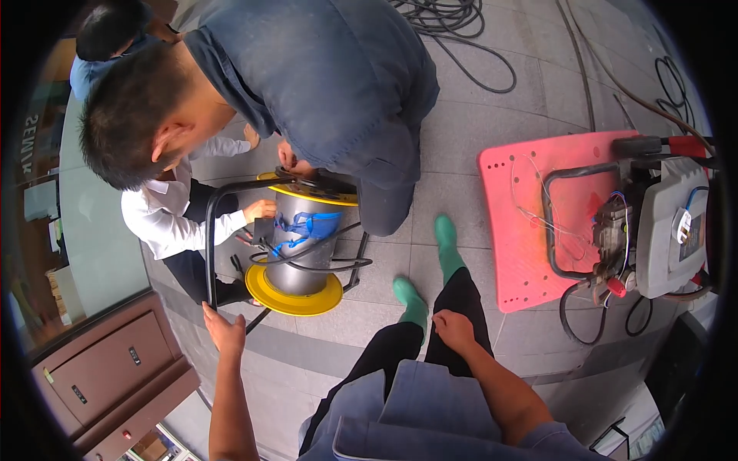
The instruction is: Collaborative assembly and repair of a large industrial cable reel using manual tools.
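Observation:
My left hand (224, 330) grips the lower left corner of a black tubular frame (210, 253), which carries a cable reel. The reel has a grey metal drum (296, 278) and yellow-rimmed flanges (323, 301). Blue straps (311, 224) and a black cable (307, 269) lie across the drum. My right hand (455, 330) rests on my right thigh, fingers loosely curled and nothing seen in them. A co-worker in a dark jacket (330, 77) bends over the reel, hands at its upper flange. Another person's hand (260, 210), in a white sleeve, touches the drum's left side.
At right, a red platform (523, 269) bears a grey-cased machine (669, 230) with a black tubular frame. Black cable coils (453, 19) lie on the tiled floor at the top. A brown cabinet (115, 369) stands at lower left. A third person (115, 31) is at upper left.

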`<state>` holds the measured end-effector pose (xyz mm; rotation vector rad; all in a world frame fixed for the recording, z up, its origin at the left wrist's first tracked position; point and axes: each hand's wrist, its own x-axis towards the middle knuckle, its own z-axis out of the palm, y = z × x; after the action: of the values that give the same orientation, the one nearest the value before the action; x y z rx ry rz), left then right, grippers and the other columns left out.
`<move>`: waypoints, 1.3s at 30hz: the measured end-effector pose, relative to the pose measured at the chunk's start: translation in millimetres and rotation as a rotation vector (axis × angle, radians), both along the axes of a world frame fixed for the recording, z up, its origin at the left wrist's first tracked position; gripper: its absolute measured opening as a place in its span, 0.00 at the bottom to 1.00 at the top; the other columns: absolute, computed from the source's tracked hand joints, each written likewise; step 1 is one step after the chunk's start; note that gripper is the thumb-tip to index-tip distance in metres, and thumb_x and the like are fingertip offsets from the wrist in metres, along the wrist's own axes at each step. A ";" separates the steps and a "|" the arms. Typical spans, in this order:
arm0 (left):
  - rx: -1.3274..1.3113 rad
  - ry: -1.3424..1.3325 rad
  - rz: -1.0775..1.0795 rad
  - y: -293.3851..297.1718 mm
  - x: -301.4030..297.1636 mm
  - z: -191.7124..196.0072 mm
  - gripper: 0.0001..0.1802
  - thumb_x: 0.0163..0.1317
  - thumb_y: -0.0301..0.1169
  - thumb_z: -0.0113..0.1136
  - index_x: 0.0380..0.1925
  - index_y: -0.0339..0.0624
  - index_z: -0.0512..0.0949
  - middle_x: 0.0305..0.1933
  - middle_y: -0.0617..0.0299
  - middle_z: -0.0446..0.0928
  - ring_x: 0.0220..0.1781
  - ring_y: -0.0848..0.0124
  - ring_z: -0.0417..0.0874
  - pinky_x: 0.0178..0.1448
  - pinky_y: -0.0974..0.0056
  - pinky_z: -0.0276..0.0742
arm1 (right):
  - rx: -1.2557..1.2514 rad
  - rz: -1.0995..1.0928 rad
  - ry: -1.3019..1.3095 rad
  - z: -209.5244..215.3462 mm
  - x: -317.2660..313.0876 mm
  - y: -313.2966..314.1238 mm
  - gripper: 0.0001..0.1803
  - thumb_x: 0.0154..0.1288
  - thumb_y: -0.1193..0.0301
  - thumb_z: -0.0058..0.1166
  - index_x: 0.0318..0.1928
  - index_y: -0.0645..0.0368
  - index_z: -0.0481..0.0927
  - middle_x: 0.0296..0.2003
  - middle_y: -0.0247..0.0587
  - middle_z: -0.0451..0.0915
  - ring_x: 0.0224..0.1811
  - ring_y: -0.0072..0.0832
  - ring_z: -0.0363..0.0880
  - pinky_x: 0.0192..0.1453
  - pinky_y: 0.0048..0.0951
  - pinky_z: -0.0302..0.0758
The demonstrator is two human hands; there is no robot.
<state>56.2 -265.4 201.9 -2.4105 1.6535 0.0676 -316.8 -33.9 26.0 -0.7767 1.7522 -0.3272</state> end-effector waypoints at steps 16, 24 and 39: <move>-0.006 0.010 0.013 -0.4 0.0 1.3 0.50 0.41 0.31 0.65 0.63 0.33 0.48 0.64 0.40 0.55 0.65 0.49 0.58 0.67 0.58 0.55 | -0.028 -0.063 0.028 -7.3 7.1 5.1 0.09 0.56 0.66 0.48 0.29 0.54 0.80 0.27 0.46 0.79 0.31 0.43 0.78 0.36 0.39 0.74; -0.005 0.049 0.002 -0.5 9.9 -1.1 0.50 0.41 0.31 0.65 0.63 0.32 0.48 0.63 0.40 0.56 0.66 0.49 0.57 0.68 0.58 0.54 | -0.034 -0.066 0.045 -6.6 11.0 5.6 0.09 0.56 0.66 0.48 0.29 0.55 0.79 0.26 0.46 0.79 0.31 0.43 0.78 0.36 0.40 0.74; -0.017 0.087 0.020 -1.1 5.0 1.0 0.50 0.40 0.31 0.65 0.63 0.34 0.48 0.64 0.41 0.55 0.66 0.50 0.57 0.68 0.58 0.52 | -0.056 -0.080 0.103 -13.4 14.7 10.5 0.10 0.58 0.66 0.47 0.31 0.56 0.80 0.21 0.41 0.79 0.27 0.36 0.79 0.34 0.34 0.74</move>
<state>61.2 -266.5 202.9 -2.4699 1.6723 0.1647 -302.1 -23.4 12.6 -0.7764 1.8814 -0.3977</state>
